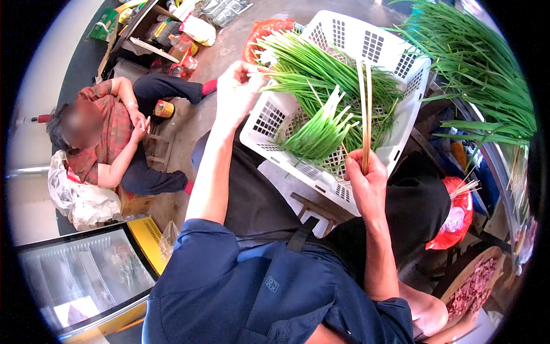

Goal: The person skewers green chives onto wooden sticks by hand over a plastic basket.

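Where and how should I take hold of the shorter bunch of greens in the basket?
Probably around the middle of the shorter bunch, from above: its pale ends fan apart, it looks denser below them, and the basket is open on top.

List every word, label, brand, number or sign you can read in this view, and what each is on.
Nothing reads with certainty.
Dark blue shirt: small boxed logo, perhaps "K" then another character; too small to confirm.
Yellow-and-red can by the seated person: label too small to read.
Green box: markings unreadable.
White basket and pale sticks: no writing seen.
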### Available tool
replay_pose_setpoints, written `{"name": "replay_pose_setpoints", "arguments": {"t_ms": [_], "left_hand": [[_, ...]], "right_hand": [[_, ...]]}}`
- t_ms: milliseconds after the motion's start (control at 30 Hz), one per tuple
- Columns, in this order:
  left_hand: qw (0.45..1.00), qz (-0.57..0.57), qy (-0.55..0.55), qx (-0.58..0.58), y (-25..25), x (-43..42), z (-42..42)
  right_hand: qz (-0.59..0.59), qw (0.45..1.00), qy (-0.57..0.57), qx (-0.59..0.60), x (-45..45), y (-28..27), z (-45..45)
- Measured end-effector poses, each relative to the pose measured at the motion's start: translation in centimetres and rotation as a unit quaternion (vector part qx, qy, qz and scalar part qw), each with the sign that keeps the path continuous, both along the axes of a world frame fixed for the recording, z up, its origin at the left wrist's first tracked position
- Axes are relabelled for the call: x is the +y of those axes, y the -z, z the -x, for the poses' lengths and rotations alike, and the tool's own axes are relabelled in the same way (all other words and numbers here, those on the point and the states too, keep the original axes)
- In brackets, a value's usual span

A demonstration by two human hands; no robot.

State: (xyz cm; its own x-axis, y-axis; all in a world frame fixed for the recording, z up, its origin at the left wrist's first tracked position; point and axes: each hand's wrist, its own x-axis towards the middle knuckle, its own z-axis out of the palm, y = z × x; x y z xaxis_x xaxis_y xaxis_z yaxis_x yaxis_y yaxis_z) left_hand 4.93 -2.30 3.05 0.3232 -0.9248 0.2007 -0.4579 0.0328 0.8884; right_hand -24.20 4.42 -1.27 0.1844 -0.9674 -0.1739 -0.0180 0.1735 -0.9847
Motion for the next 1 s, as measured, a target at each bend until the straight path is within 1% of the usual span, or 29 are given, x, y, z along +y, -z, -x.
{"name": "replay_pose_setpoints", "arguments": {"t_ms": [33,67,133,200,267,333,400,467,500,533,600,667,700,733,800,867,967,1000], "left_hand": [[0.994,0.058,0.021,0.086,-0.3,-0.1,0.0],[0.977,0.116,0.042,0.172,-0.6,-0.3,0.2],[0.966,0.143,0.019,0.213,-2.3,-0.3,0.3],[0.944,0.228,0.006,0.239,-3.7,-0.8,0.1],[0.931,0.287,0.029,0.224,-6.6,-0.3,0.7],[0.920,0.317,0.035,0.227,-8.4,0.1,0.8],[0.912,0.325,0.047,0.247,-8.9,0.0,1.5],[0.931,0.280,0.078,0.219,-8.6,0.2,3.1],[0.940,0.248,0.037,0.232,-7.4,-0.2,3.4],[0.926,0.244,0.048,0.284,-6.6,-0.4,4.2],[0.917,0.195,0.091,0.337,-5.3,0.2,5.8],[0.908,0.158,0.078,0.379,-3.0,0.2,5.9],[0.900,0.142,0.104,0.399,-2.2,0.2,5.7],[0.900,0.143,0.104,0.400,-1.5,0.3,5.6],[0.913,0.076,0.121,0.382,-0.3,0.5,5.5],[0.912,0.081,0.132,0.380,0.7,0.8,5.1],[0.930,0.035,0.124,0.343,1.9,1.4,4.6],[0.930,0.036,0.123,0.343,1.9,1.6,4.6]], "right_hand": [[0.002,1.000,0.000,-0.001,0.0,0.0,0.0],[0.001,1.000,0.000,0.006,-0.1,0.1,0.0],[0.000,1.000,0.000,0.013,0.0,0.3,0.1],[0.007,1.000,0.005,0.001,0.0,0.4,0.1],[0.002,1.000,0.002,0.001,-0.1,0.2,0.1],[-0.002,1.000,-0.002,0.002,-0.1,0.0,0.1],[-0.004,1.000,-0.005,0.001,-0.2,-0.1,0.1],[-0.003,1.000,-0.009,0.001,-0.2,0.0,0.0],[-0.003,1.000,-0.013,0.003,-0.2,0.0,0.1],[-0.002,1.000,-0.011,0.002,-0.2,0.1,0.2],[-0.004,1.000,-0.010,-0.007,-0.2,0.2,0.3],[-0.008,1.000,-0.006,-0.011,-0.2,0.1,0.2],[-0.012,1.000,-0.002,-0.014,-0.2,0.0,0.2],[-0.012,1.000,-0.002,-0.013,-0.2,0.1,0.3],[-0.011,1.000,-0.007,-0.004,-0.2,0.3,0.3],[-0.013,1.000,-0.013,-0.001,-0.1,0.1,0.2],[-0.008,1.000,-0.023,0.000,-0.1,0.1,0.0],[-0.001,1.000,-0.028,0.000,-0.1,0.1,0.0]]}}
